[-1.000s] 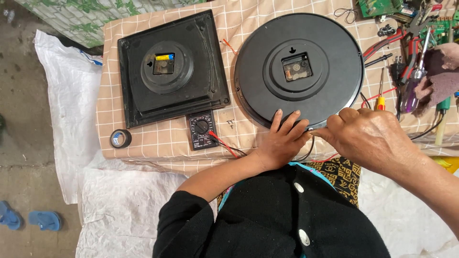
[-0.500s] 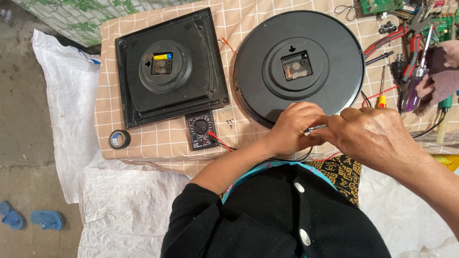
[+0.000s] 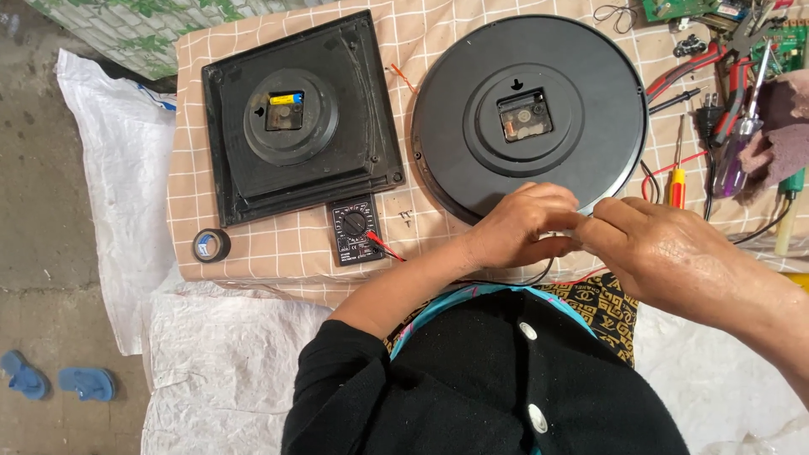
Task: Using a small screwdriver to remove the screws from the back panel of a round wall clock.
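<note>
Fingers (image 3: 563, 221) of both my hands pinch together over something too small to see, touching the near rim of the round clock back (image 3: 529, 114), my left hand (image 3: 518, 226) nearer it

A makeshift repair bench, set up low over bare ground.

Two clock backs (image 3: 529, 114) lie on a checked cloth (image 3: 253, 253) beside a multimeter (image 3: 355, 228), tape roll (image 3: 211, 245), screwdrivers (image 3: 677, 181), pliers (image 3: 716, 59) and circuit boards (image 3: 674, 8); white sacking (image 3: 109, 168) underneath, blue sandals (image 3: 55, 379) on the concrete.

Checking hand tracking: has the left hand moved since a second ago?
Yes. The left hand lay flat, fingers spread on the round clock back; it has curled and shifted right along the rim to meet the right hand.
</note>
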